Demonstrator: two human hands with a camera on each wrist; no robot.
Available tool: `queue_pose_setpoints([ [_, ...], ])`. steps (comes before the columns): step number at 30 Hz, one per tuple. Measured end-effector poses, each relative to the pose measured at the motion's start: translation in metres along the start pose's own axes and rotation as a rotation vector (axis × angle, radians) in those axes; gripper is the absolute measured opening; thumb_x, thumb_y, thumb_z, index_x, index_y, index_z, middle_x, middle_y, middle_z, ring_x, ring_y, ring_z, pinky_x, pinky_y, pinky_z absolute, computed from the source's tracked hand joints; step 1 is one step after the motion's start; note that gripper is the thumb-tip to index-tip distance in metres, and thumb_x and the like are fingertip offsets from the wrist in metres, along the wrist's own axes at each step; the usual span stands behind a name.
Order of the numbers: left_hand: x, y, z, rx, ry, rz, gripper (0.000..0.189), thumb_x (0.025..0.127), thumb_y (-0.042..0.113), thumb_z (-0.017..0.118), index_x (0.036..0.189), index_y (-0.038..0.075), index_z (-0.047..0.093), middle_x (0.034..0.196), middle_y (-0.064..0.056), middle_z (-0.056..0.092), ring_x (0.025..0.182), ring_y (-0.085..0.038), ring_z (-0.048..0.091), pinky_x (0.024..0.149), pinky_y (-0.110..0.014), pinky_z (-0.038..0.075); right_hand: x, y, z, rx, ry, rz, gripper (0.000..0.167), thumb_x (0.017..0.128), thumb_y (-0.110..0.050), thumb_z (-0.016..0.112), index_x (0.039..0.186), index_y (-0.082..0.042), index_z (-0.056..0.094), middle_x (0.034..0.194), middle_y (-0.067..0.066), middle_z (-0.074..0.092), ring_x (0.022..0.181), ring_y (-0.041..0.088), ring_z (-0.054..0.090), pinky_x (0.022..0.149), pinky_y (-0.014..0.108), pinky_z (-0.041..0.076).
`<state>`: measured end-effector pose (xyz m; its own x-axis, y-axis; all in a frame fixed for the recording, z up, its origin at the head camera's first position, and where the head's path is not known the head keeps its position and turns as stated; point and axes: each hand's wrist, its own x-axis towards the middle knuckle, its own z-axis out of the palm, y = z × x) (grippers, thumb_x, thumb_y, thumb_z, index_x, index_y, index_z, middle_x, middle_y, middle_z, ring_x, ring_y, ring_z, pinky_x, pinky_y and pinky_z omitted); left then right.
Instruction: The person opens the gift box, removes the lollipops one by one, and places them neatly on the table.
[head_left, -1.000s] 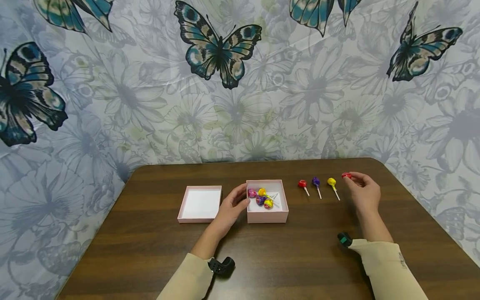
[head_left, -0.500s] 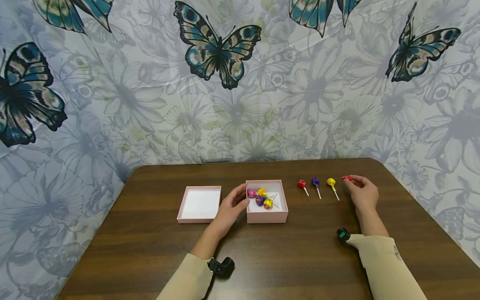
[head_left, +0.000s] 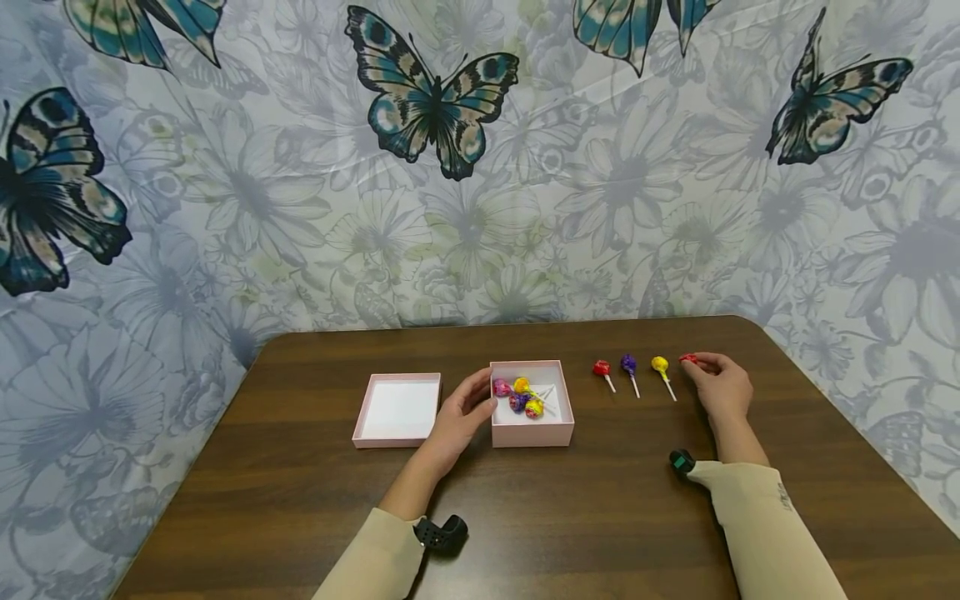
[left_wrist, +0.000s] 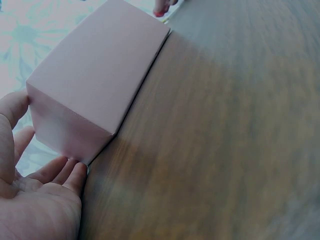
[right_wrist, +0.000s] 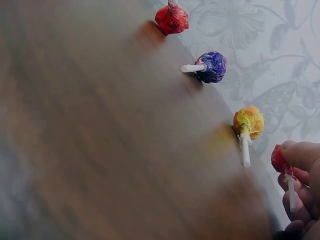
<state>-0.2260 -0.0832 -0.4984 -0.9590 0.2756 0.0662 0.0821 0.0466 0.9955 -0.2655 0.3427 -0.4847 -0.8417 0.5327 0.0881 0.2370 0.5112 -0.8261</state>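
In the head view, my left hand [head_left: 459,421] rests against the left side of a pink open box [head_left: 531,435], its fingertips touching the wall. The left wrist view shows these fingers [left_wrist: 49,172] extended along the box's end. Inside the box lie several wrapped lollipops [head_left: 519,402], pink, purple and yellow. At the right, my right hand [head_left: 723,387] pinches a red lollipop [right_wrist: 281,160] by its wrapped head, the white stick pointing down. To its left, a yellow lollipop [head_left: 659,365], a purple lollipop [head_left: 628,364] and another red lollipop [head_left: 602,368] lie in a row.
A pink-edged box lid [head_left: 396,408] with a white inside lies left of the box, close to my left hand. Everything stands on a brown wooden table [head_left: 555,517]. Behind its far edge hangs a floral cloth [head_left: 465,242] with butterflies.
My right hand, with the red lollipop pinched in it, has shifted slightly left and down towards the yellow lollipop. My left hand stays at the box.
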Motion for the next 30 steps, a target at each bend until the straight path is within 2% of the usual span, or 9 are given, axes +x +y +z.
queue_pose_setpoints([
  [4,0.0007,-0.001,-0.0005,0.004,-0.008,0.012,0.055,0.101,0.023,0.06,0.152,0.021,0.041,0.158,-0.008,0.041,0.147,-0.031,0.037,0.121,-0.052,0.031,0.0019,0.0025,0.001,-0.071,0.004,-0.038,0.043,0.094,-0.041,0.067,0.121,-0.007,0.069,0.079,-0.022,0.057,0.085,0.011,0.055,0.08,0.031,0.04],
  [8,0.0006,-0.0004,0.0001,-0.008,-0.002,0.013,0.054,0.1,0.022,0.061,0.151,0.021,0.042,0.157,-0.009,0.042,0.147,-0.031,0.038,0.121,-0.052,0.032,0.0029,0.005,0.0024,-0.142,0.007,-0.061,0.044,0.095,-0.041,0.065,0.121,-0.007,0.069,0.097,0.006,0.071,0.101,0.03,0.06,0.089,0.042,0.041],
  [11,-0.0003,0.0006,0.0002,-0.012,0.006,0.003,0.054,0.1,0.022,0.061,0.15,0.023,0.044,0.157,-0.007,0.043,0.147,-0.03,0.039,0.121,-0.051,0.032,0.0029,0.0047,0.0035,-0.188,0.003,-0.06,0.045,0.095,-0.042,0.063,0.123,-0.007,0.068,0.115,0.017,0.07,0.108,0.035,0.061,0.091,0.048,0.041],
  [16,-0.0003,0.0003,-0.0003,-0.006,-0.009,0.007,0.054,0.101,0.023,0.06,0.152,0.022,0.042,0.158,-0.008,0.041,0.148,-0.03,0.037,0.121,-0.052,0.031,0.0019,0.0025,0.0041,-0.226,-0.008,-0.046,0.046,0.096,-0.044,0.061,0.123,-0.007,0.067,0.12,0.017,0.069,0.108,0.037,0.06,0.089,0.05,0.041],
  [23,-0.0007,0.0024,-0.0004,-0.004,0.0,-0.007,0.054,0.1,0.025,0.061,0.151,0.023,0.043,0.157,-0.006,0.043,0.147,-0.029,0.038,0.121,-0.05,0.031,0.0005,0.0016,0.0045,-0.222,0.001,-0.059,0.047,0.096,-0.044,0.062,0.123,-0.006,0.067,0.119,0.017,0.069,0.108,0.036,0.06,0.089,0.049,0.041],
  [30,-0.002,0.0026,0.0004,-0.013,-0.007,0.003,0.054,0.101,0.025,0.06,0.151,0.021,0.042,0.158,-0.009,0.041,0.148,-0.03,0.037,0.121,-0.051,0.031,-0.0005,0.0023,0.0054,-0.226,0.002,-0.057,0.047,0.096,-0.044,0.061,0.123,-0.005,0.066,0.119,0.018,0.069,0.109,0.037,0.06,0.09,0.05,0.041],
])
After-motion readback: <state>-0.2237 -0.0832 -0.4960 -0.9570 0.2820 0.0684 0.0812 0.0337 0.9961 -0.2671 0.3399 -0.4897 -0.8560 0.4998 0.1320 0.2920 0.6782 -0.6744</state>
